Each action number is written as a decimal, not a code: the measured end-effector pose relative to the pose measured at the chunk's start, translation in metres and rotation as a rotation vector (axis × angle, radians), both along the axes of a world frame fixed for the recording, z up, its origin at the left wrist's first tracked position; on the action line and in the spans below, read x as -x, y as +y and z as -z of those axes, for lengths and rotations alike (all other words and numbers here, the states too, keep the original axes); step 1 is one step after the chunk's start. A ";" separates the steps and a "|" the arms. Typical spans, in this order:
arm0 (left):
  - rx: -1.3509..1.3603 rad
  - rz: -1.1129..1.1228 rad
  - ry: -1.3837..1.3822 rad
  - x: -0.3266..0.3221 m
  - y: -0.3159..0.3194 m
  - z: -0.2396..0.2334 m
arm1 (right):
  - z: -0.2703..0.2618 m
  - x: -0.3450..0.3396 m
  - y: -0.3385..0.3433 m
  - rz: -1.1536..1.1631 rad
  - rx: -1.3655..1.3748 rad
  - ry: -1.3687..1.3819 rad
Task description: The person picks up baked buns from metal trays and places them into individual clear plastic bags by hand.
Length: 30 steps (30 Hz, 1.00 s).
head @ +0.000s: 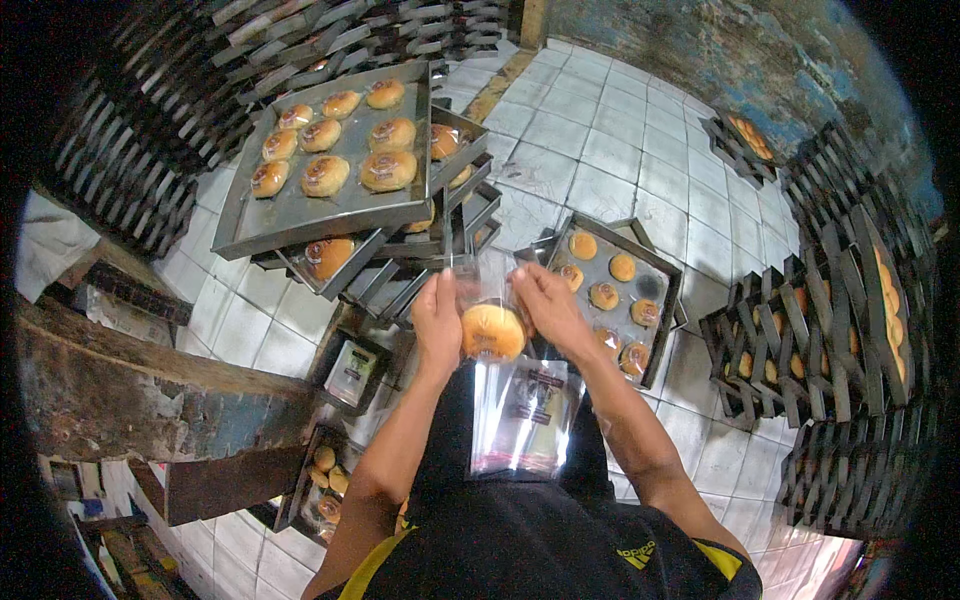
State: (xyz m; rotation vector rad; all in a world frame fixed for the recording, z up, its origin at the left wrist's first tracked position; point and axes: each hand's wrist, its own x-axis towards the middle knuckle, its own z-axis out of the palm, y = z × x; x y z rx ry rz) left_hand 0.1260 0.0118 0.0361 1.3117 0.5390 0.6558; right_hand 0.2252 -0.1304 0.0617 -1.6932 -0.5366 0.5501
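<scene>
Between my hands hangs a round golden bun [493,332] inside a clear printed plastic bag. My left hand [439,319] pinches the bag's left upper side, and my right hand [551,306] grips its right upper side. The bag's open end points away from me, above the bun. On my lap lies a stack of clear printed plastic bags [521,420]. Just beyond my right hand, a metal tray [671,300] holds several buns, some of them bagged. Left of my left hand, a large metal tray [322,232] carries several bagged buns on top of a stack of trays.
Stacked black trays [150,165] line the left side. More stacks with buns [787,352] stand at the right on the white tiled floor [600,142]. A small box of printed bags [351,373] and a tray of buns [330,480] are at lower left, near a worn ledge [172,405].
</scene>
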 end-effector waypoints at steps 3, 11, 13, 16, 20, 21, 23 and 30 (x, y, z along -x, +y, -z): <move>0.063 0.010 -0.091 0.002 -0.003 0.011 | 0.014 0.012 -0.005 -0.049 0.086 -0.156; -0.354 -0.159 0.087 0.003 0.020 0.002 | -0.002 -0.034 -0.013 0.052 0.151 -0.339; -0.593 -0.183 0.080 0.027 0.011 -0.001 | 0.021 -0.004 -0.033 0.029 0.079 -0.166; -0.178 0.038 0.185 0.069 0.004 0.065 | 0.068 0.045 -0.060 -0.006 0.084 0.277; 0.001 0.167 0.152 0.060 0.004 0.062 | 0.091 0.080 -0.066 0.177 -0.062 0.402; -0.007 0.190 0.140 0.052 0.002 0.043 | 0.071 0.085 -0.063 0.282 -0.187 0.412; -0.237 0.216 0.097 0.041 -0.008 0.030 | 0.042 0.080 -0.071 0.182 -0.300 0.504; -0.505 0.419 0.236 0.014 -0.043 0.020 | 0.097 -0.066 -0.142 0.544 0.392 -0.741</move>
